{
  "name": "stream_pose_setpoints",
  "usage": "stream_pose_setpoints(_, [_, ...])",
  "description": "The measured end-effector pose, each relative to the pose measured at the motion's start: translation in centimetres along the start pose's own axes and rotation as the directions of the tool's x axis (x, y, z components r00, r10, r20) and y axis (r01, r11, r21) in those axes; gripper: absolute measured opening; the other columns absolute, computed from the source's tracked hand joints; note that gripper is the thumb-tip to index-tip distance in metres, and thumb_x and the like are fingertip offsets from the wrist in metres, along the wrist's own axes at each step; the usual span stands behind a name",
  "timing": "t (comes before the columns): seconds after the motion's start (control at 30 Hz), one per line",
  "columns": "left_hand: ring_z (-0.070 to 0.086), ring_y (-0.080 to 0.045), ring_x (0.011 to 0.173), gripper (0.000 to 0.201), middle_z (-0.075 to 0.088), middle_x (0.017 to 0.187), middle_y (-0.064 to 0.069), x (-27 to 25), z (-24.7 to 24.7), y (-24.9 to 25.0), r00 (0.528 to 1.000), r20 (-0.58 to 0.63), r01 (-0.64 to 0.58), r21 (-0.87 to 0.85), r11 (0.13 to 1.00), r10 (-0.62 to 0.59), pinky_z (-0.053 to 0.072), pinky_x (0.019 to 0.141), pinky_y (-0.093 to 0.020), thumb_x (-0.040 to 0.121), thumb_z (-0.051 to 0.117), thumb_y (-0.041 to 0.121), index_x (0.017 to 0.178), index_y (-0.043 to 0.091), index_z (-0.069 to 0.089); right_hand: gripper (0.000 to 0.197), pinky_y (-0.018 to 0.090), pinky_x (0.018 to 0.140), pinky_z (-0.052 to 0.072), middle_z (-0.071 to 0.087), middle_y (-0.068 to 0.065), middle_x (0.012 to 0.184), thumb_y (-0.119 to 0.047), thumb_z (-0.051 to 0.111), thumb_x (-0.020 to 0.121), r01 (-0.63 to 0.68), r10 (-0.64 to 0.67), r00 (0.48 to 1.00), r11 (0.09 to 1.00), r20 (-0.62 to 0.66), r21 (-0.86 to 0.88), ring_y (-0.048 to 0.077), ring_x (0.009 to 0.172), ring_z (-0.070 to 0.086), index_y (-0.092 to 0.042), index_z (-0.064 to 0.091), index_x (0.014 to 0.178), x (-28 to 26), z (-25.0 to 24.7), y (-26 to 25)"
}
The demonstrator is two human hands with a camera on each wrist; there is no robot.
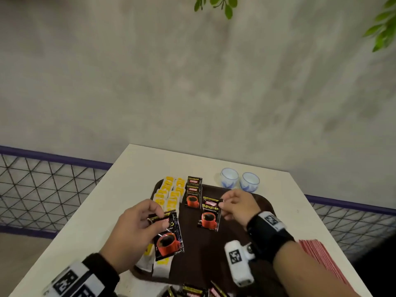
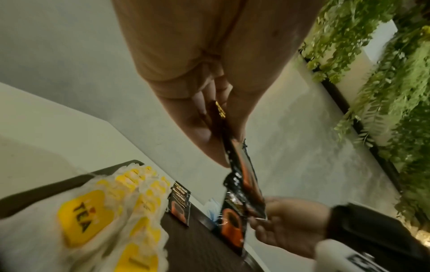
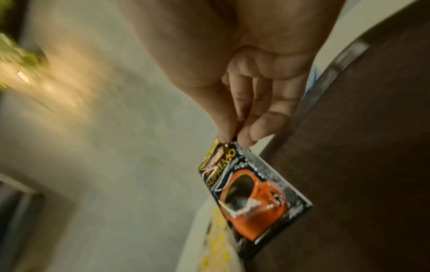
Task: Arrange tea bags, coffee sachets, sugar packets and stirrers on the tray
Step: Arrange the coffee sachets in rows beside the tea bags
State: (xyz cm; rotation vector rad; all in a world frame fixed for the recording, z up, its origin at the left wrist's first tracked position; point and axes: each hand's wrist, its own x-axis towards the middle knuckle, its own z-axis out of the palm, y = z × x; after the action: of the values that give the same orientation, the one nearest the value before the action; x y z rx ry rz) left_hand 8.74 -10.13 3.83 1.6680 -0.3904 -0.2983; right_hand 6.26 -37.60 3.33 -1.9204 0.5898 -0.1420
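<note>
A dark brown tray (image 1: 227, 236) lies on the white table. Yellow-labelled tea bags (image 1: 169, 190) fill its left side in rows; two black coffee sachets (image 1: 193, 192) lie overlapped at the back. My left hand (image 1: 137, 228) pinches the top of a coffee sachet (image 1: 168, 239) above the tray's left part, seen edge-on as the sachet (image 2: 242, 171) in the left wrist view. My right hand (image 1: 235, 205) pinches the top corner of another coffee sachet (image 1: 209, 214), the same sachet (image 3: 253, 195) hanging over the tray in the right wrist view.
Two small blue-and-white cups (image 1: 240, 181) stand behind the tray. A stack of red packets (image 1: 321, 256) lies at the table's right edge. More coffee sachets (image 1: 192, 291) sit at the near edge. A wire fence (image 1: 42, 185) runs beside the table on the left.
</note>
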Motion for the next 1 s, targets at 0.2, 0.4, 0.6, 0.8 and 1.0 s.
stream_pose_setpoints(0.2, [0.070, -0.022, 0.082, 0.018, 0.071, 0.088, -0.006, 3.1, -0.7, -1.0, 0.998, 0.016, -0.062, 0.066, 0.996, 0.061, 0.058, 0.077, -0.040, 0.079, 0.074, 0.006, 0.077, 0.023, 0.067, 0.014, 0.021, 0.045, 0.049, 0.060, 0.007, 0.067, 0.004, 0.063, 0.086, -0.101, 0.100, 0.994, 0.995, -0.043, -0.020, 0.015, 0.054, 0.057, -0.008, 0.057, 0.086, 7.1, 4.1, 0.7])
stream_pose_setpoints(0.4, [0.067, -0.014, 0.077, 0.018, 0.070, 0.082, 0.004, 3.5, -2.0, -3.0, 0.997, -0.026, -0.070, 0.164, 0.984, 0.075, 0.055, 0.070, -0.028, 0.081, 0.072, 0.010, 0.079, 0.026, 0.066, 0.017, 0.021, 0.041, 0.049, 0.060, 0.009, 0.064, 0.005, 0.063, 0.086, -0.194, 0.194, 0.980, 0.981, -0.049, 0.005, 0.017, 0.049, 0.053, -0.009, 0.054, 0.084, 10.4, 5.9, 1.5])
stream_pose_setpoints(0.6, [0.067, -0.015, 0.083, 0.015, 0.070, 0.084, 0.004, 3.9, -2.0, -3.0, 0.997, -0.020, -0.064, 0.164, 0.984, 0.069, 0.057, 0.075, -0.038, 0.082, 0.071, 0.011, 0.081, 0.025, 0.065, 0.016, 0.023, 0.042, 0.048, 0.060, 0.007, 0.062, 0.001, 0.067, 0.085, -0.182, 0.179, 0.982, 0.981, -0.056, -0.061, 0.017, 0.048, 0.055, -0.010, 0.055, 0.083, 11.8, 7.3, 2.4])
stream_pose_setpoints(0.8, [0.068, -0.013, 0.082, 0.019, 0.070, 0.085, 0.006, 3.8, -1.9, -2.8, 0.996, -0.016, -0.078, 0.167, 0.983, 0.082, 0.057, 0.072, -0.033, 0.082, 0.070, 0.011, 0.081, 0.028, 0.064, 0.019, 0.024, 0.044, 0.048, 0.056, 0.004, 0.068, -0.005, 0.069, 0.085, -0.140, 0.135, 0.987, 0.989, -0.089, -0.050, 0.016, 0.051, 0.055, -0.011, 0.052, 0.091, 11.5, 6.9, 2.6])
stream_pose_setpoints(1.0, [0.068, -0.009, 0.087, 0.029, 0.068, 0.094, 0.012, 3.6, -1.1, -2.1, 0.997, 0.037, -0.066, 0.154, 0.986, 0.061, 0.060, 0.066, -0.032, 0.081, 0.070, 0.002, 0.090, 0.027, 0.061, 0.028, 0.033, 0.064, 0.056, 0.058, 0.002, 0.085, -0.021, 0.069, 0.087, -0.018, 0.010, 0.999, 0.986, -0.049, -0.163, 0.018, 0.067, 0.061, -0.016, 0.050, 0.106, 8.6, 5.5, 0.7])
